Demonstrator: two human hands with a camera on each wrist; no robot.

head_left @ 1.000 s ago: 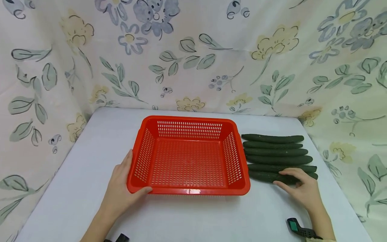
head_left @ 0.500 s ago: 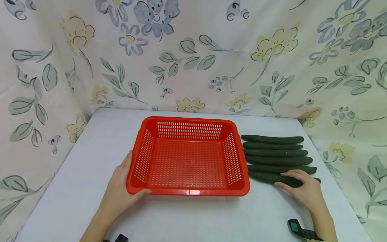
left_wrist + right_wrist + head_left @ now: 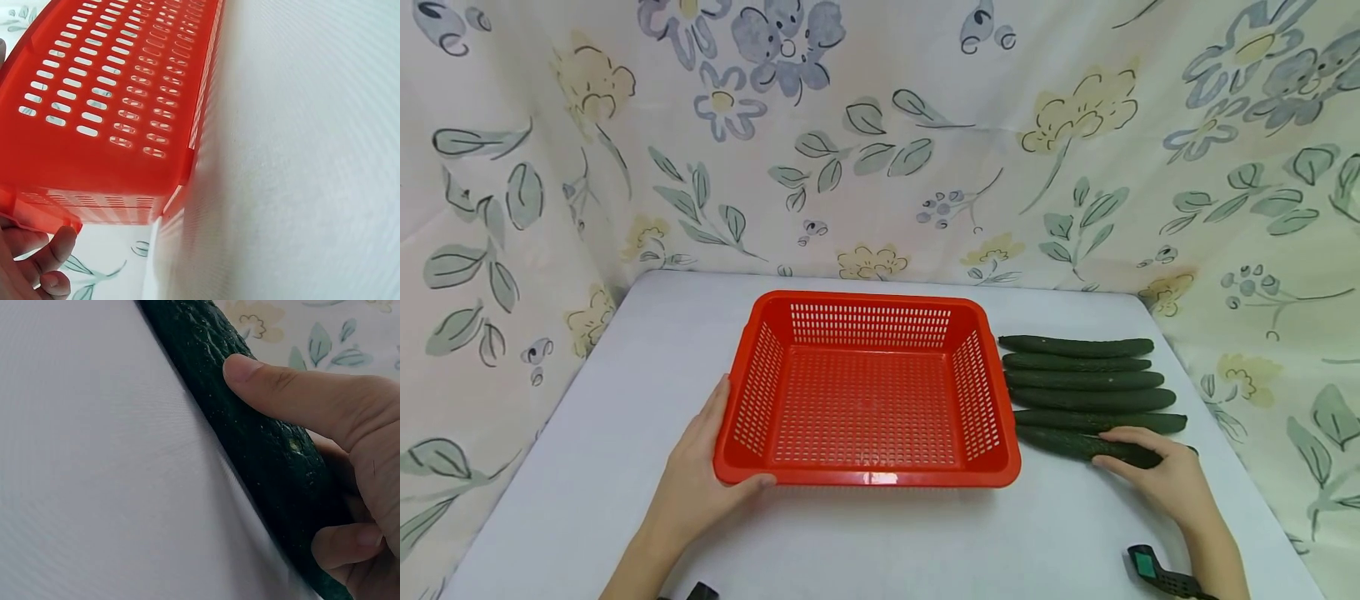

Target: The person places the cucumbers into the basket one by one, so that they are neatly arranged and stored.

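A red plastic basket (image 3: 867,408) with slotted walls sits on the white table, holding nothing. My left hand (image 3: 694,475) holds its near left corner, the thumb at the front rim and the fingers along the left side. In the left wrist view, curled fingertips touch the rim of the basket (image 3: 94,169). To the basket's right, several dark green cucumbers (image 3: 1090,398) lie side by side. My right hand (image 3: 1172,479) grips the nearest cucumber (image 3: 1056,443) near its right end. The right wrist view shows thumb and fingers around this cucumber (image 3: 250,450), still low on the cloth.
The white tabletop (image 3: 880,542) stretches in front of the basket and to its left. A flowered curtain (image 3: 880,167) hangs behind the table and on both sides. A black wrist strap (image 3: 1165,573) is on the right wrist.
My right hand has shifted slightly right and toward me, and the right end of the nearest cucumber has swung away from the row. The left hand and the basket stay almost still.
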